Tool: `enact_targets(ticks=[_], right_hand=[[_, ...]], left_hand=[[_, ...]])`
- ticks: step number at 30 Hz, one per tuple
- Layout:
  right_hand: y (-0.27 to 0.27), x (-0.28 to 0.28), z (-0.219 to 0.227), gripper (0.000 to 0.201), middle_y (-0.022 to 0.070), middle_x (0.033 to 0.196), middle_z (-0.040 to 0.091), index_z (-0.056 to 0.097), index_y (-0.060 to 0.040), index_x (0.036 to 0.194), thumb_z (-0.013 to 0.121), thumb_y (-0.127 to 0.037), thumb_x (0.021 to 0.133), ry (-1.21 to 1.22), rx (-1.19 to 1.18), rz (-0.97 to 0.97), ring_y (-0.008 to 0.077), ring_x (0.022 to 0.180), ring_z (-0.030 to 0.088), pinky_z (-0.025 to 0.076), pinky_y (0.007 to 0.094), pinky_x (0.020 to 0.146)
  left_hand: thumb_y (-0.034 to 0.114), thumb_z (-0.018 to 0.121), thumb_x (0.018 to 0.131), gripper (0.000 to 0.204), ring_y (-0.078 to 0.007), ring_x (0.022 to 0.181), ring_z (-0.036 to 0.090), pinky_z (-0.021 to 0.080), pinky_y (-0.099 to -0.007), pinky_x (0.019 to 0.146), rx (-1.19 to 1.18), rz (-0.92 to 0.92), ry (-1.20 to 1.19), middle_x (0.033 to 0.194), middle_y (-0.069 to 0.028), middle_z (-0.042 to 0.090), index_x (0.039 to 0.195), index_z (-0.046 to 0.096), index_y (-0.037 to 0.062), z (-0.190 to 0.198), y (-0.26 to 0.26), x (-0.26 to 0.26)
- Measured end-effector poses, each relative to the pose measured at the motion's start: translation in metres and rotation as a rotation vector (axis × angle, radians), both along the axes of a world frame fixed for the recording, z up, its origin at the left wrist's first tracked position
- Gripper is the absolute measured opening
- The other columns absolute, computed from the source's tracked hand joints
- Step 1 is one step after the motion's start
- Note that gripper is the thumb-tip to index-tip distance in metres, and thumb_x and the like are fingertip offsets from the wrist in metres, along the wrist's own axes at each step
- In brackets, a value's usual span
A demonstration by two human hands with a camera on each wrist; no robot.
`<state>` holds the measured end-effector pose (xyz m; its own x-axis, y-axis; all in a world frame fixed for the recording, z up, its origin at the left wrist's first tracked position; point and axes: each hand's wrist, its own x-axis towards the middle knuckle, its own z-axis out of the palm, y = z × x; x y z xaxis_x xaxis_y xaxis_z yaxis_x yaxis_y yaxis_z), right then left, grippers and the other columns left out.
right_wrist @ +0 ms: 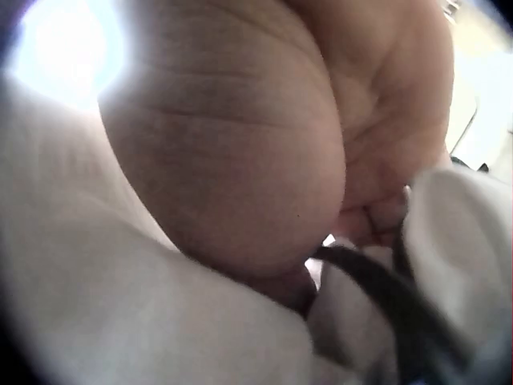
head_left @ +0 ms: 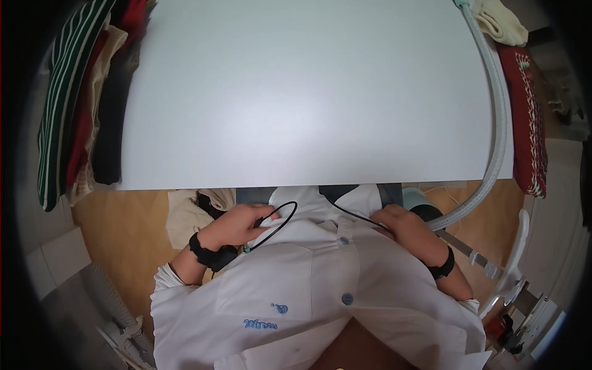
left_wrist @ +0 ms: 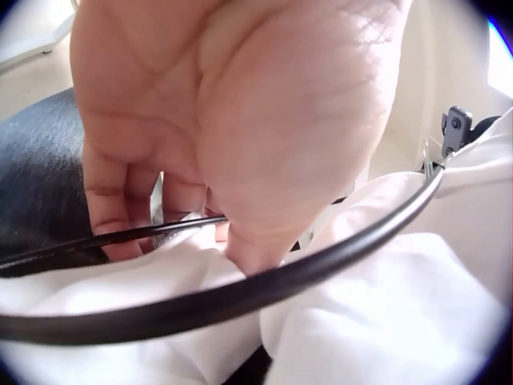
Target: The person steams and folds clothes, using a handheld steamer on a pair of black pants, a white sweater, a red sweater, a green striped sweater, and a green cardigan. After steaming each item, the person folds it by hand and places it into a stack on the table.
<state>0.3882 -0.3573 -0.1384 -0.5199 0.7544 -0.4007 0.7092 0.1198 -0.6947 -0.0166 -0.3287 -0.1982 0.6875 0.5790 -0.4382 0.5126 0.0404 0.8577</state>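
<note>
Both hands are low at the lap, just below the table's front edge. The left hand (head_left: 231, 227) grips the loose front of a white buttoned shirt (head_left: 277, 274), with cloth between thumb and bent fingers in the left wrist view. A thin black cable (left_wrist: 321, 273) loops past this hand and over the shirt. On the other side of the shirt front, the right hand (head_left: 412, 233) curls its fingers on bunched white cloth (right_wrist: 353, 321). Its fingertips are mostly hidden by the palm and folds. A dark cable (right_wrist: 377, 289) runs beside the right thumb.
A wide white table (head_left: 308, 98) spans the front. Stacked folded garments (head_left: 77, 111) lie along its left edge; a red patterned knit (head_left: 524, 123) and a cream knit (head_left: 501, 21) lie at the right. A grey hose (head_left: 498, 117) curves down the right side. Beige cloth (head_left: 185, 216) lies below left.
</note>
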Motion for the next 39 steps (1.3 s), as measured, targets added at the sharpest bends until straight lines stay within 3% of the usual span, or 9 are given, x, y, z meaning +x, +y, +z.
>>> enact_targets(ticks=[3, 6, 10, 14, 19, 23, 25, 30, 39], right_hand=[[0.006, 0.008, 0.004, 0.016, 0.0159, 0.097, 0.066, 0.067, -0.0037, 0.103, 0.073, -0.009, 0.089, -0.018, 0.096, -0.102, 0.0374, 0.094, 0.065, 0.053, 0.0467, 0.081], [0.011, 0.022, -0.001, 0.031, 0.0169, 0.106, 0.068, 0.068, -0.0025, 0.113, 0.079, -0.008, 0.085, -0.225, 0.360, -0.171, 0.0382, 0.101, 0.066, 0.055, 0.0450, 0.086], [0.021, 0.023, 0.028, 0.055, 0.0197, 0.122, 0.067, 0.061, -0.0039, 0.132, 0.083, -0.015, 0.084, -0.145, 0.196, -0.197, 0.0372, 0.112, 0.067, 0.055, 0.0428, 0.093], [0.024, 0.028, 0.041, 0.041, 0.0209, 0.115, 0.069, 0.066, -0.0010, 0.124, 0.079, -0.016, 0.088, -0.008, 0.063, -0.254, 0.0384, 0.107, 0.068, 0.055, 0.0423, 0.090], [0.017, 0.043, 0.035, 0.015, 0.0222, 0.083, 0.071, 0.074, 0.0041, 0.093, 0.070, -0.010, 0.089, -0.227, -0.161, -0.112, 0.0362, 0.078, 0.072, 0.057, 0.0411, 0.072], [-0.005, 0.031, 0.015, 0.015, 0.0266, 0.093, 0.072, 0.076, 0.0015, 0.094, 0.064, -0.006, 0.088, -0.496, -0.238, 0.076, 0.0445, 0.086, 0.072, 0.059, 0.0449, 0.075], [-0.022, 0.036, 0.002, 0.020, 0.0282, 0.100, 0.072, 0.077, 0.0020, 0.094, 0.062, -0.010, 0.090, -0.508, -0.308, 0.133, 0.0438, 0.090, 0.072, 0.060, 0.0453, 0.076], [-0.049, 0.078, -0.038, 0.033, 0.0292, 0.105, 0.072, 0.074, 0.0043, 0.110, 0.064, -0.023, 0.093, -0.231, -0.546, 0.200, 0.0438, 0.100, 0.072, 0.058, 0.0432, 0.082], [-0.117, 0.137, -0.091, 0.043, 0.0106, 0.122, 0.074, 0.070, -0.0010, 0.128, 0.065, -0.032, 0.099, 0.192, -1.015, -0.213, 0.0193, 0.107, 0.067, 0.049, 0.0326, 0.098]], left_hand=[[0.025, 0.076, 0.095, 0.023, -0.0162, 0.058, 0.051, 0.040, -0.0326, 0.056, -0.038, 0.062, 0.010, 0.081, -0.0076, 0.063, 0.104, 0.065, 0.0063, 0.010, 0.014, -0.006], [0.025, 0.081, 0.092, 0.030, -0.0191, 0.083, 0.064, 0.053, -0.0331, 0.076, 0.166, 0.339, 0.023, 0.098, -0.0107, 0.072, 0.108, 0.070, 0.0015, -0.034, 0.018, -0.038], [0.021, 0.088, 0.086, 0.045, -0.0218, 0.103, 0.069, 0.055, -0.0350, 0.092, 0.030, 0.538, 0.117, 0.116, -0.0100, 0.075, 0.123, 0.071, 0.0015, -0.019, 0.037, -0.066], [0.018, 0.090, 0.082, 0.047, -0.0233, 0.103, 0.070, 0.056, -0.0356, 0.093, 0.091, 0.448, 0.177, 0.114, -0.0097, 0.076, 0.122, 0.072, 0.0028, -0.003, 0.048, -0.093], [0.026, 0.083, 0.089, 0.038, -0.0289, 0.101, 0.071, 0.057, -0.0379, 0.089, 0.417, 0.326, 0.368, 0.110, -0.0109, 0.076, 0.120, 0.073, 0.0054, -0.015, 0.047, -0.101], [0.028, 0.076, 0.095, 0.032, -0.0295, 0.097, 0.071, 0.056, -0.0373, 0.086, 0.395, 0.372, 0.319, 0.108, -0.0102, 0.076, 0.118, 0.074, 0.0068, 0.010, 0.049, -0.073], [0.025, 0.073, 0.098, 0.026, -0.0270, 0.096, 0.071, 0.056, -0.0362, 0.086, 0.307, 0.179, 0.287, 0.106, -0.0088, 0.076, 0.117, 0.074, 0.0075, 0.039, 0.047, -0.052], [0.029, 0.075, 0.097, 0.033, -0.0236, 0.100, 0.069, 0.053, -0.0342, 0.091, -0.008, 0.195, 0.246, 0.109, -0.0105, 0.076, 0.119, 0.074, 0.0050, 0.069, 0.052, -0.021], [0.020, 0.071, 0.097, 0.024, -0.0226, 0.095, 0.067, 0.053, -0.0344, 0.090, 0.166, 0.069, 0.137, 0.102, -0.0080, 0.072, 0.116, 0.072, 0.0062, 0.018, 0.047, -0.015]])
